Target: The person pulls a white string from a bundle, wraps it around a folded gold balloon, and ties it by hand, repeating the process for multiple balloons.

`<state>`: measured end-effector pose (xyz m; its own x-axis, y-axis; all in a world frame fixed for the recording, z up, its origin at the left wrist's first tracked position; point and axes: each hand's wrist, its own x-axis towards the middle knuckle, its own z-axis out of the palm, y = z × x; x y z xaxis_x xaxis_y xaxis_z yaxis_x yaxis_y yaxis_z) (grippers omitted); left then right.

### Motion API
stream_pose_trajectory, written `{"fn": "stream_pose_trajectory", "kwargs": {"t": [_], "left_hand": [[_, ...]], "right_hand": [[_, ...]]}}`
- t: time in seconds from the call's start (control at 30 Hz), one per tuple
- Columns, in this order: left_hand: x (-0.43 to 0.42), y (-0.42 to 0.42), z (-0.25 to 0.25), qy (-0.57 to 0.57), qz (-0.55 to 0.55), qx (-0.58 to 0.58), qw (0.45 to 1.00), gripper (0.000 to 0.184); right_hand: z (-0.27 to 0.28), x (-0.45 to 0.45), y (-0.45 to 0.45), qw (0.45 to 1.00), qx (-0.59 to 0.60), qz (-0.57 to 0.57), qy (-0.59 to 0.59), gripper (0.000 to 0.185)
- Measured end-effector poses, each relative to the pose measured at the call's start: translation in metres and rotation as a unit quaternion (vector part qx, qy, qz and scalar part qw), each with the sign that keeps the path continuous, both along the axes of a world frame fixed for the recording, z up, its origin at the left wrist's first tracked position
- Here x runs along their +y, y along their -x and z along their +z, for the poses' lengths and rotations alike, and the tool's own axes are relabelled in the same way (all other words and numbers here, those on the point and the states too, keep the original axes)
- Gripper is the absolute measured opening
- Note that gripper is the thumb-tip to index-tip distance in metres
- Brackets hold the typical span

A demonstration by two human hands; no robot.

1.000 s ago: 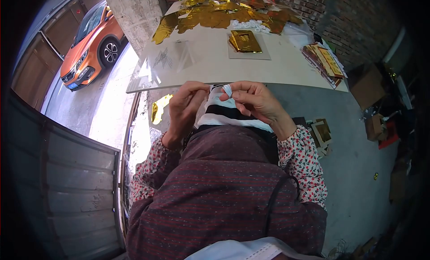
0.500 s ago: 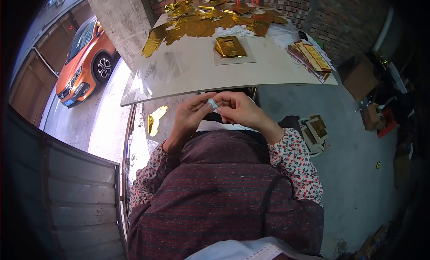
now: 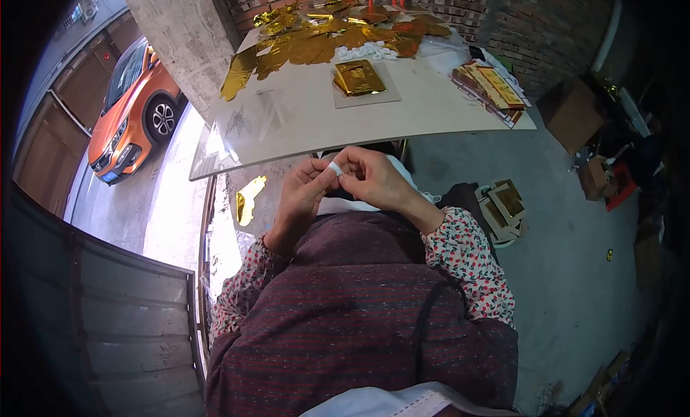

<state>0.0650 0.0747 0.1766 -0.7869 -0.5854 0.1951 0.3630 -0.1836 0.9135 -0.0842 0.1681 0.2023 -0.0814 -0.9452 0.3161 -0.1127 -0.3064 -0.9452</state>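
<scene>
Close together over my lap, just below the table's front edge, are my left hand [image 3: 300, 195] and my right hand [image 3: 379, 181]. A small white strip [image 3: 335, 169] is pinched between the fingertips of both; its lower part is hidden by the fingers. White and black cloth [image 3: 349, 205] lies on the lap beneath them. On the table [image 3: 287, 133] beyond, a stack of gold foil sheets [image 3: 359, 78] rests on a grey board [image 3: 388, 95].
Gold foil pieces [image 3: 313, 44] and white bands [image 3: 366, 51] cover the table's far part. Printed papers [image 3: 490, 86] lie at its right. Frames [image 3: 503, 208] are on the floor at right, cardboard boxes [image 3: 573, 113] farther right. An orange car [image 3: 129, 122] stands outside at left.
My hands have come together, and both now grip the white strip that was in my right fingers. The table and its contents have shifted left in view.
</scene>
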Motion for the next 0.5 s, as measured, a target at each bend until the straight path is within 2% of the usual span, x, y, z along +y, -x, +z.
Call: {"fn": "stream_pose_trajectory", "kwargs": {"t": [0.1,0.23,0.33,0.4,0.47,0.5], "left_hand": [[-0.003,0.003,0.005,0.065,0.011,-0.017,0.998,0.013],[-0.015,0.002,0.014,0.145,-0.029,-0.048,0.988,0.01],[-0.014,0.003,0.022,0.197,-0.045,-0.057,0.978,0.01],[-0.016,0.006,0.023,0.274,-0.021,-0.078,0.958,0.011],[-0.023,0.009,0.022,0.25,-0.019,-0.097,0.963,0.012],[-0.028,0.013,0.022,0.239,-0.018,-0.106,0.965,0.013]], "right_hand": [[-0.001,-0.001,0.001,1.0,-0.009,0.015,0.016,0.009],[0.005,0.002,0.006,0.99,-0.107,0.069,-0.06,0.009],[0.001,-0.003,0.014,0.968,-0.211,0.116,-0.068,0.013],[0.002,-0.005,0.02,0.962,-0.257,0.069,-0.056,0.02],[0.001,-0.008,0.022,0.972,-0.23,0.038,-0.042,0.017],[-0.003,-0.011,0.023,0.988,-0.152,-0.024,0.004,0.015]]}}
